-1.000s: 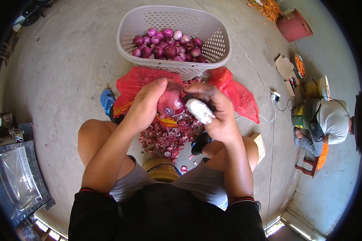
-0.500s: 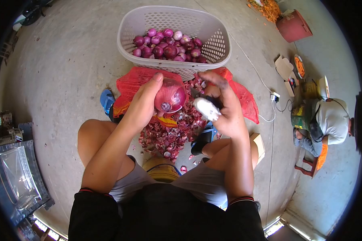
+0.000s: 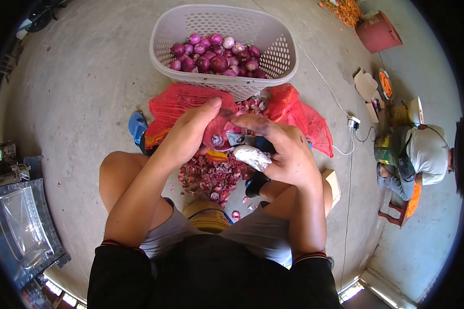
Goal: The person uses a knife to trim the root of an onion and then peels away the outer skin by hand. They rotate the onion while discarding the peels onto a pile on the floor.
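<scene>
My left hand (image 3: 188, 131) is wrapped round a red onion (image 3: 215, 129), its thumb on top and the root end facing me. My right hand (image 3: 288, 152), its thumb wrapped in white, grips a small knife (image 3: 241, 139) with a short metal blade and a dark handle. The blade lies against the onion's right side, and my right index finger reaches over it to the onion. Below both hands is a heap of onion skins (image 3: 209, 180) on red mesh sacks (image 3: 170, 105). Just beyond stands a grey plastic basket (image 3: 160, 51) holding several red onions (image 3: 219, 63).
Between my legs is a yellow bucket (image 3: 207, 216). A white cable runs to a power socket (image 3: 353, 122) on the right. Farther right, a person (image 3: 428, 154) sits bent over beside a low stool (image 3: 394, 213). A red tub (image 3: 379, 32) stands at the back right.
My right hand has moved left, bringing the knife blade against the onion. My left hand still holds the onion, at nearly the same spot.
</scene>
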`<action>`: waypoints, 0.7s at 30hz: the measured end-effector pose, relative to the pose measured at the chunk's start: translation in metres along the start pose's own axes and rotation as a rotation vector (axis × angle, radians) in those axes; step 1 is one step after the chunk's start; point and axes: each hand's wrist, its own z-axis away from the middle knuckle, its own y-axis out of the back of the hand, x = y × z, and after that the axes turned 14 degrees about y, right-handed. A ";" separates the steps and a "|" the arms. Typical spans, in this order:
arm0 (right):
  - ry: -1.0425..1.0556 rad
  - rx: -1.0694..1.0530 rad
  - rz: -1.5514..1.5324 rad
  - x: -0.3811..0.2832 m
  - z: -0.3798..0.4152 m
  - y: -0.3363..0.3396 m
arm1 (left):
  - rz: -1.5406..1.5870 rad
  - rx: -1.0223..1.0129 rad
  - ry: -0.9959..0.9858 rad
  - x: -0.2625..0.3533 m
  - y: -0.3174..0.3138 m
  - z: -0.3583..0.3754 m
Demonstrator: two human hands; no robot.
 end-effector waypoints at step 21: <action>-0.037 -0.028 0.088 -0.005 0.001 0.008 | -0.066 0.008 0.079 0.002 -0.002 0.000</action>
